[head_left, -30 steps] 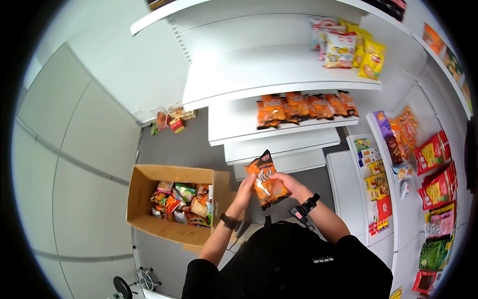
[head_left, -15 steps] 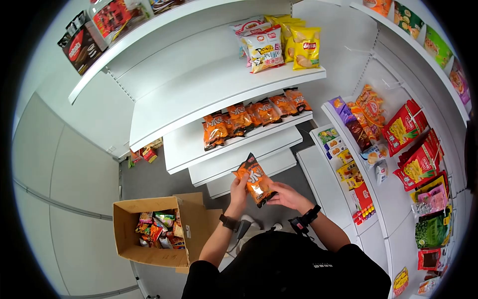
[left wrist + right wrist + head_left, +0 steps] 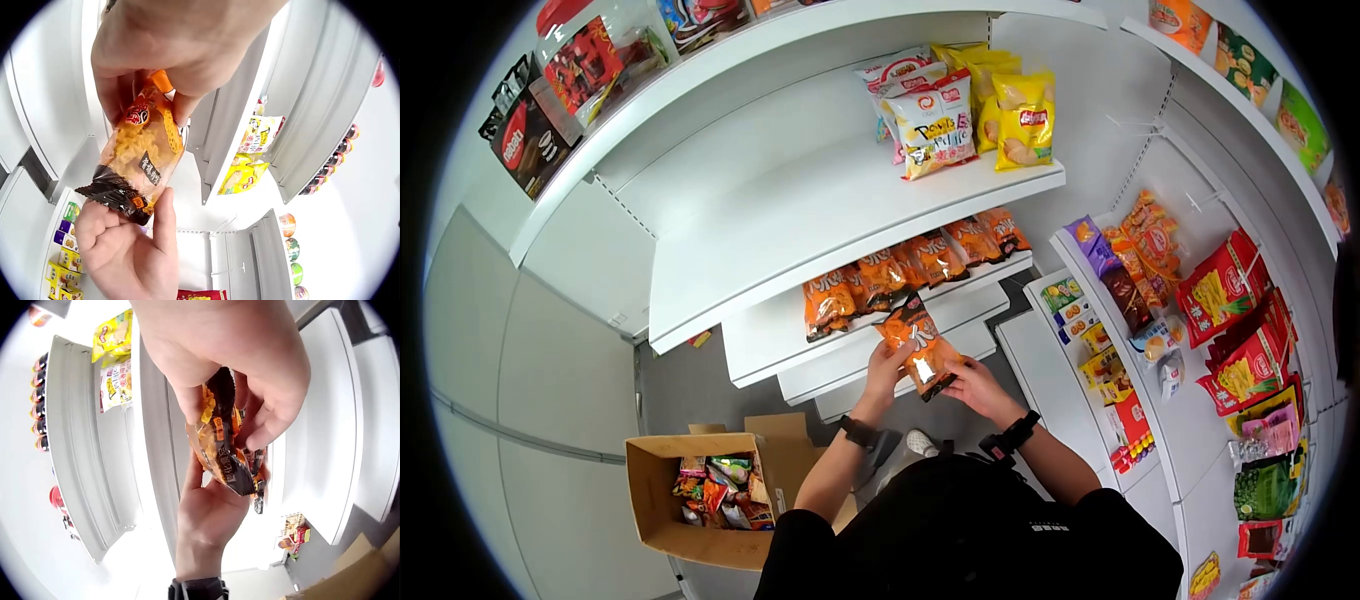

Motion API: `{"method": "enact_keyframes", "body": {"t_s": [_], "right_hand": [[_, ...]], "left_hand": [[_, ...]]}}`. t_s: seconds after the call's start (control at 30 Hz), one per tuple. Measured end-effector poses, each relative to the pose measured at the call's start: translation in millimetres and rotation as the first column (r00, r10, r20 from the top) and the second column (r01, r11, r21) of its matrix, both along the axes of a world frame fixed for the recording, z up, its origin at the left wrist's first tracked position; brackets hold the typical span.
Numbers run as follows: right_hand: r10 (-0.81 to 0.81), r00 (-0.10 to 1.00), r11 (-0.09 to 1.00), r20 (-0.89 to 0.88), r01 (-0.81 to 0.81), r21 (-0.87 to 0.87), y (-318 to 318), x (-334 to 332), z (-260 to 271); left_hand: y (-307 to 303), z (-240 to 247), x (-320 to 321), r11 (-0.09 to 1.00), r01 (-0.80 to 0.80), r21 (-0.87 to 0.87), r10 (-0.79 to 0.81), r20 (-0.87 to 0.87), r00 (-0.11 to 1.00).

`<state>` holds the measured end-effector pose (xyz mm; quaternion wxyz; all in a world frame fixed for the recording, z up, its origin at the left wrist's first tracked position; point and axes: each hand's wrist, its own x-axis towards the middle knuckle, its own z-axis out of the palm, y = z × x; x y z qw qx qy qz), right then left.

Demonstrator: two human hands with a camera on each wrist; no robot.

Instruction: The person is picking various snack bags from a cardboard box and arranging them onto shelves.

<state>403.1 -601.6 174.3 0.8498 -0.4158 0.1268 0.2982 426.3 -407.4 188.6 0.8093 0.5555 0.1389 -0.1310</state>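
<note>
An orange and black snack bag (image 3: 921, 350) is held between both hands in front of the body, its top tilted toward the shelf. My left hand (image 3: 885, 372) grips its left side, thumb on the front. At the lower right corner my right hand (image 3: 983, 388) pinches the bag. The left wrist view shows the bag (image 3: 140, 153) under the left hand's curled fingers; in the right wrist view thumb and fingers close on the bag's dark end. Just behind it, similar orange bags (image 3: 883, 272) stand in a row on a lower white shelf (image 3: 765, 335).
Above that row is a white shelf (image 3: 750, 240) with white and yellow chip bags (image 3: 1025, 120) at its right end. A cardboard box (image 3: 700, 545) of assorted snacks stands on the floor at left. Side shelves with red bags (image 3: 1225, 285) and small boxes line the right.
The head view has turned and moved nearer the shelves. Held in both hands, the bag has come up close to the row of orange bags.
</note>
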Motion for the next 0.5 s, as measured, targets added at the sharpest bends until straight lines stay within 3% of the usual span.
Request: {"method": "enact_keyframes", "body": {"t_s": [0.27, 0.37, 0.5], "right_hand": [[-0.121, 0.992, 0.990, 0.038, 0.118, 0.075, 9.2, 75.2, -6.2], [-0.204, 0.979, 0.978, 0.020, 0.203, 0.040, 7.1, 117.3, -10.8], [-0.186, 0.983, 0.982, 0.003, 0.186, -0.037, 7.2, 178.2, -25.0]], "left_hand": [[21.6, -9.0, 54.3, 0.994, 0.109, -0.007, -0.108, 0.033, 0.994], [32.7, -10.4, 56.1, 0.987, 0.140, 0.081, -0.142, 0.015, 0.990], [47.4, -1.4, 55.5, 0.984, 0.140, 0.108, -0.139, -0.012, 0.990]]}}
